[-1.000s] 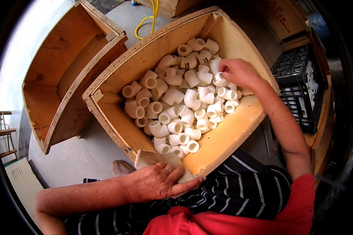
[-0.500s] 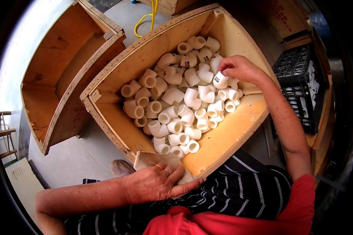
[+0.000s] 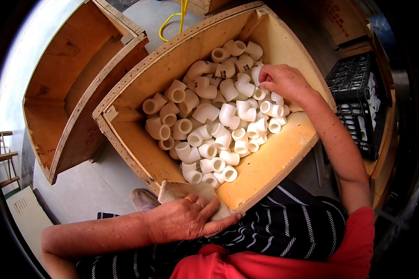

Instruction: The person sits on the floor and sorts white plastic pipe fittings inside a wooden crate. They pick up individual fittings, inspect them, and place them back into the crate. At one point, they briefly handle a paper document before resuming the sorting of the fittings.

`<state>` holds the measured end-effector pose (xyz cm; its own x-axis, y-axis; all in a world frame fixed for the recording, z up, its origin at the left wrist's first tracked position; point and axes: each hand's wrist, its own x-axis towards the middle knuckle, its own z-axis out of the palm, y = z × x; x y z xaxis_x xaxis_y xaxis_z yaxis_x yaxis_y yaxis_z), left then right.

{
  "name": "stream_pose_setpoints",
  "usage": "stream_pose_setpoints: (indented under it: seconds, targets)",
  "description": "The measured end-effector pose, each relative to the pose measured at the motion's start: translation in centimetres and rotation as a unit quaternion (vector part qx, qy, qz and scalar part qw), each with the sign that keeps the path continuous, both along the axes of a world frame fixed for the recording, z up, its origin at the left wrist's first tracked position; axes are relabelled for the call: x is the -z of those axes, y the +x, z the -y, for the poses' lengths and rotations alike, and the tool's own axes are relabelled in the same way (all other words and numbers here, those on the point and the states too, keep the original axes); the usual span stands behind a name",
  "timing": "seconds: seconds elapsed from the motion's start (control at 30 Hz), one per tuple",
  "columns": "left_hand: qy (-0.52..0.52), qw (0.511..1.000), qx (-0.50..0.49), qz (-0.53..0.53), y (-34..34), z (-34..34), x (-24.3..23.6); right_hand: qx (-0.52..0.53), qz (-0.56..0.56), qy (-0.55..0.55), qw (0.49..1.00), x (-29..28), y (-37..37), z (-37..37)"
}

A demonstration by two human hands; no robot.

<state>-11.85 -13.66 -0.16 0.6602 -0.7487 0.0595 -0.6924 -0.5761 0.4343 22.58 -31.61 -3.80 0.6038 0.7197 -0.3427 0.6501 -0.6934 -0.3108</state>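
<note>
White plastic pipe elbows [image 3: 205, 113] are heaped inside a wooden box [image 3: 291, 156]; a few carry small dark labels. At the right side of the heap, my right hand [image 3: 284, 83] has its fingers pinched together at a white pipe elbow [image 3: 256, 73]. Its fingertips are partly hidden, and the elbow is mostly behind them. My left hand [image 3: 184, 217] rests palm down on a beige cloth [image 3: 174, 189] draped over the box's near edge. The thumb of that hand is stretched out to the right, apart from the other fingers.
Another wooden box [image 3: 56, 104] stands at the left. A black plastic crate [image 3: 351, 111] with white pieces sits on the right. Behind the main box, a yellow hose [image 3: 173, 18] loops on the grey floor. A wooden ladder-like frame [image 3: 5, 158] is at far left.
The labelled elbow seen in my right fingers earlier no longer shows there; those fingers have shifted slightly. My left hand stays on the cloth.
</note>
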Motion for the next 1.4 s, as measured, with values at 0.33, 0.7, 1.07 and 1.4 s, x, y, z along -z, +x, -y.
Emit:
stream_pose_setpoints:
  seconds: [0.33,0.7,1.07,1.4]
  targets:
    - [0.006,1.0,0.006,0.015,0.0,0.0,0.0,-0.082,0.012,-0.05,0.995,0.0,-0.5,0.2]
    - [0.01,1.0,0.002,0.005,-0.1,0.0,-0.1,-0.114,0.077,-0.055,0.989,-0.2,-0.9,-0.2]
    - [0.005,1.0,0.005,0.006,0.0,-0.1,0.0,-0.018,-0.011,-0.079,0.997,-0.8,0.1,0.0]
    - [0.009,1.0,0.005,0.011,0.0,-0.1,-0.1,-0.033,-0.029,-0.11,0.993,-1.1,0.6,0.0]
